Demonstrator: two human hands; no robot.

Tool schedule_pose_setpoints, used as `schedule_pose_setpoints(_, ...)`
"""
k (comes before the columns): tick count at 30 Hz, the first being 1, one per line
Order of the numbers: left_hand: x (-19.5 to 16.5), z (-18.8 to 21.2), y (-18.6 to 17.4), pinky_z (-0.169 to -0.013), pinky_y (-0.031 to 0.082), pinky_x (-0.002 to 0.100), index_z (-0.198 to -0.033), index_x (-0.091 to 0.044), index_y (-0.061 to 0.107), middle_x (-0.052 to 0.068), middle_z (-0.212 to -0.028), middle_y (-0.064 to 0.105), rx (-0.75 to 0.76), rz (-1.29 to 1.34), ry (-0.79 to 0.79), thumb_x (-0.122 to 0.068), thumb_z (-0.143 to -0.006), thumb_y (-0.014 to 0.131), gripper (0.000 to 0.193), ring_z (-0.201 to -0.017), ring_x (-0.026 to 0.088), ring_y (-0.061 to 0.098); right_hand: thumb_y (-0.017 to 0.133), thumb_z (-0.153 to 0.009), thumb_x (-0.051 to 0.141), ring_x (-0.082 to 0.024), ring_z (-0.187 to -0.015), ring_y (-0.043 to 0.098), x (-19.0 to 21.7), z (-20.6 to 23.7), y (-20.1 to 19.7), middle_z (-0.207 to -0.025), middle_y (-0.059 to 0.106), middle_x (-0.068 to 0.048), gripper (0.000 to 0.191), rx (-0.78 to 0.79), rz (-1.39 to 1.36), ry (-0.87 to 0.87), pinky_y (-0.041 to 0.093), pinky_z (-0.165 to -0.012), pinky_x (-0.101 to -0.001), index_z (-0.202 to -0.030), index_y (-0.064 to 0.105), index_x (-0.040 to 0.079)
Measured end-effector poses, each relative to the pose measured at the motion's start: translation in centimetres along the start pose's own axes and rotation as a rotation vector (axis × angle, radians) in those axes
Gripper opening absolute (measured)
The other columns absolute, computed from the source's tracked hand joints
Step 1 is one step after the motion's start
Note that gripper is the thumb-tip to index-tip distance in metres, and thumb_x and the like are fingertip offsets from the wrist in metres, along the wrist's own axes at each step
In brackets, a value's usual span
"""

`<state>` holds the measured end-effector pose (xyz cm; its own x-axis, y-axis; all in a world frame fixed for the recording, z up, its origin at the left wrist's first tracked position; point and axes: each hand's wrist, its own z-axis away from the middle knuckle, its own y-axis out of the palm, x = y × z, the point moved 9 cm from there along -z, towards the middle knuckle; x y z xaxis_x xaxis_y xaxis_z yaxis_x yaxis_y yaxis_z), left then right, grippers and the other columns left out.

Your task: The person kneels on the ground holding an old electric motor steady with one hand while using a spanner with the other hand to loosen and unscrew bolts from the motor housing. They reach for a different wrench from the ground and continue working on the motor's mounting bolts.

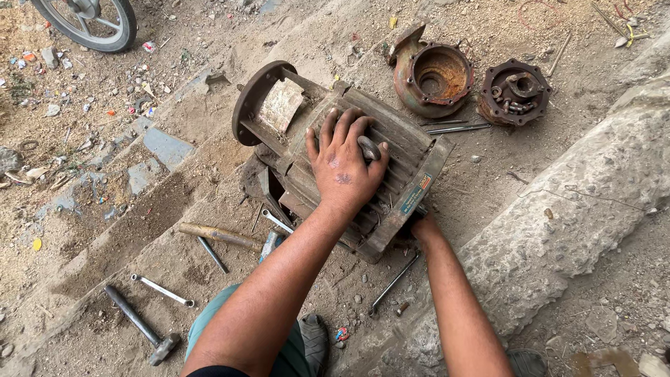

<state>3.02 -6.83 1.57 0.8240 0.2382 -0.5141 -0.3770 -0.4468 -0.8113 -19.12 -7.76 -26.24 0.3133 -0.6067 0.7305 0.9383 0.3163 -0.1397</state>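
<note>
An old rusty electric motor [401, 143] with a ribbed grey casing lies on its side on sandy ground. My left hand [342, 167] rests palm-down on top of the casing with fingers spread. Its thumb and forefinger close around the metal lifting eye [368, 148]. My right hand [421, 225] reaches under the motor's near end plate; only the wrist and the heel of the hand show, and the fingers are hidden.
Two rusty round end covers [433, 73] [514, 91] lie behind the motor, with long bolts [457, 127] beside them. A hammer [139, 324], a wrench [162, 290], a wooden-handled tool [216, 235] and a bent rod [393, 283] lie near. A concrete slab [579, 202] runs along the right. A wheel [91, 21] stands top left.
</note>
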Motion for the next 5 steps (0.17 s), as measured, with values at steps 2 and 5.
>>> schedule_pose_setpoints(2,-0.2,-0.1,-0.3,-0.123,0.015,0.065,-0.129,-0.021,0.064,0.005,-0.144,0.057,-0.006,-0.003,0.005,-0.044,-0.085,0.071,0.050,-0.146,0.032,0.040,0.054,-0.103,0.012,-0.029,-0.125,0.063,-0.6,-0.3,-0.3,-0.143,0.060,-0.019,0.057,-0.012,-0.045,0.004,0.053,-0.103,-0.0433,-0.155,0.034,0.004)
schedule_pose_setpoints(5,0.2,0.5,-1.7,-0.123,0.015,0.065,-0.129,-0.020,0.064,0.005,-0.144,0.057,-0.015,-0.011,0.014,-0.044,-0.086,0.071,0.050,-0.147,0.032,0.040,0.050,-0.104,0.018,-0.032,-0.127,0.065,-1.9,-0.5,-0.3,-0.144,0.062,-0.020,0.061,0.020,-0.136,-0.011,0.054,-0.105,-0.0445,-0.160,0.030,0.003)
